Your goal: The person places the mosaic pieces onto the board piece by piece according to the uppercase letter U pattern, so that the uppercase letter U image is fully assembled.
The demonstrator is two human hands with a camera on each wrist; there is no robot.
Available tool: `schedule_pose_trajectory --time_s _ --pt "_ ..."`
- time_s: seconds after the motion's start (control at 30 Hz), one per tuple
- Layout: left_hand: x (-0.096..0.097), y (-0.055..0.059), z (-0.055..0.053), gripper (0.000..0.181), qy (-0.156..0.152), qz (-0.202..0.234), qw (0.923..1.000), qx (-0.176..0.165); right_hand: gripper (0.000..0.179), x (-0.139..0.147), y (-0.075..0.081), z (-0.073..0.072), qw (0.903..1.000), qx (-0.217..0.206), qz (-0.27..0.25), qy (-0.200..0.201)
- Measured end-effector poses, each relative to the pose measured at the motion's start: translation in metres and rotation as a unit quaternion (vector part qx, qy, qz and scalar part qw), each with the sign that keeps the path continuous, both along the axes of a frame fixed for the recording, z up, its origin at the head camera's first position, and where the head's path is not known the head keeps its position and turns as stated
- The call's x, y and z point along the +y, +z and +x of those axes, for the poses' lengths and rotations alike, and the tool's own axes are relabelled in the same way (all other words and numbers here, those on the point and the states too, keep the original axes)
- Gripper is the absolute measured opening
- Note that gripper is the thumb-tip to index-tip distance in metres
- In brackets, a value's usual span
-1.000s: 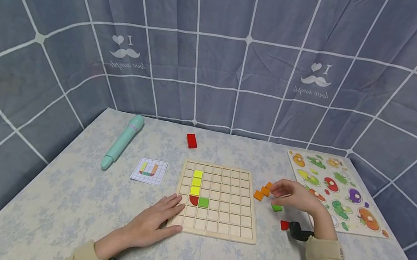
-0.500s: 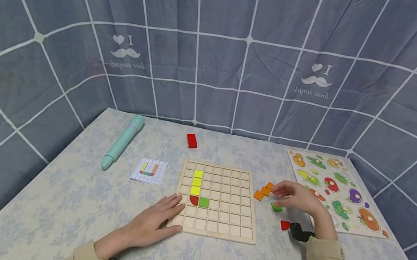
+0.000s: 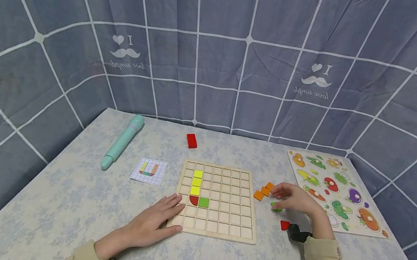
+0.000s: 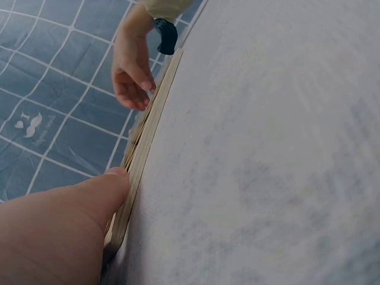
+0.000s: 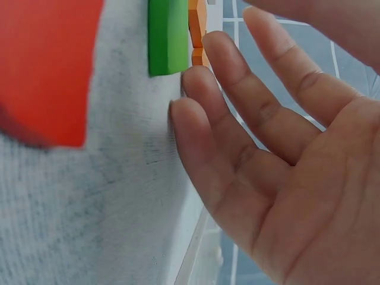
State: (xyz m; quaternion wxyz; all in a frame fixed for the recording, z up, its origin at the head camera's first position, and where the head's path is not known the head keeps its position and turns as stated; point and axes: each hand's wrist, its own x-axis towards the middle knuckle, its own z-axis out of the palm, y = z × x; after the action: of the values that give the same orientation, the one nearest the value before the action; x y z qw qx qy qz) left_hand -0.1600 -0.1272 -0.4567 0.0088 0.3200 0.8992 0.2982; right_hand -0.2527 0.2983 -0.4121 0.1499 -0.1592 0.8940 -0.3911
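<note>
My left hand rests with extended fingers on the left edge of a wooden grid board; its thumb lies at the near edge, also visible in the left wrist view. On the board, yellow squares form a column above a red quarter-round piece, with a green square beside it. My right hand hovers right of the board, thumb overlapping a loose green block in the head view. The right wrist view shows its fingers loosely bent, nothing gripped, close to the green block.
Several orange blocks lie between board and right hand. A red piece sits near the right wrist; a red block lies behind the board. A pattern card, turquoise microphone-shaped tube and vegetable puzzle are around.
My right hand has come down slightly and nearer the green block, its thumb now overlapping it in the head view. The left hand and board have stayed still.
</note>
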Motion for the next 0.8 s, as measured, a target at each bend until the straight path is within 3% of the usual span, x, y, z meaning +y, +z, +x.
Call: schedule_pose_trajectory --time_s 0.53,0.8 --pt "0.0002 -0.0008 0.0004 0.062 -0.001 0.004 1.0000 0.008 0.040 -0.0006 -0.0006 0.0023 0.9994 -0.014 -0.024 0.022" --pt "0.0005 -0.0010 0.0005 0.062 0.000 0.002 1.0000 0.006 0.038 -0.0024 -0.0064 -0.0025 0.9998 -0.016 -0.006 0.006"
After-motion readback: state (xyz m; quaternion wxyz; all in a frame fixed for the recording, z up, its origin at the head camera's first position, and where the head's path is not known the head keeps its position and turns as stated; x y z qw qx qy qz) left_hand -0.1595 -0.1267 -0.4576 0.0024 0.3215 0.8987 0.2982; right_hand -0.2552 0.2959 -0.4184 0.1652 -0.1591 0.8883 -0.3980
